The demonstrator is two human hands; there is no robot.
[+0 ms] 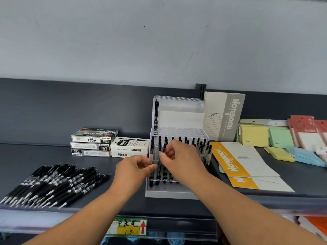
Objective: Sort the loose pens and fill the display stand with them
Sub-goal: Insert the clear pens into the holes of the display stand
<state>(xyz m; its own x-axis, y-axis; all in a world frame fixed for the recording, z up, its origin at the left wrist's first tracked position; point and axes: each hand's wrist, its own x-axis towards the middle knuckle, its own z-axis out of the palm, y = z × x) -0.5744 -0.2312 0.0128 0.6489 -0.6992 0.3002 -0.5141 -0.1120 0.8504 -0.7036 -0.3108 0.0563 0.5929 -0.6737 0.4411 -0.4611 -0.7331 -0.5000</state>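
While both hands work at the stand [177, 190], a dark shelf [35, 152] under a pale wall [123, 41] carries the stock.
Left hand [131, 171] and right hand [182, 160] pinch one pen [159, 167] in the stand's front rows; loose pens [53, 184] lie left of the stand, boxes [109, 143] behind them, notebooks [237, 161] right.

Your left hand [134, 171]: forearm bare, reaching forward from lower left, back of hand up, wrist straight. Fingers curled inward, thumb tip pressed toward index in pinch; what pinch holds cannot be told.

Your right hand [182, 160]: forearm bare, coming in from lower right, crossing toward centre, back of hand up, slightly higher than left. Thumb and index pinched together, other fingers bent loosely.

Both hands close together, fingertips almost meeting.
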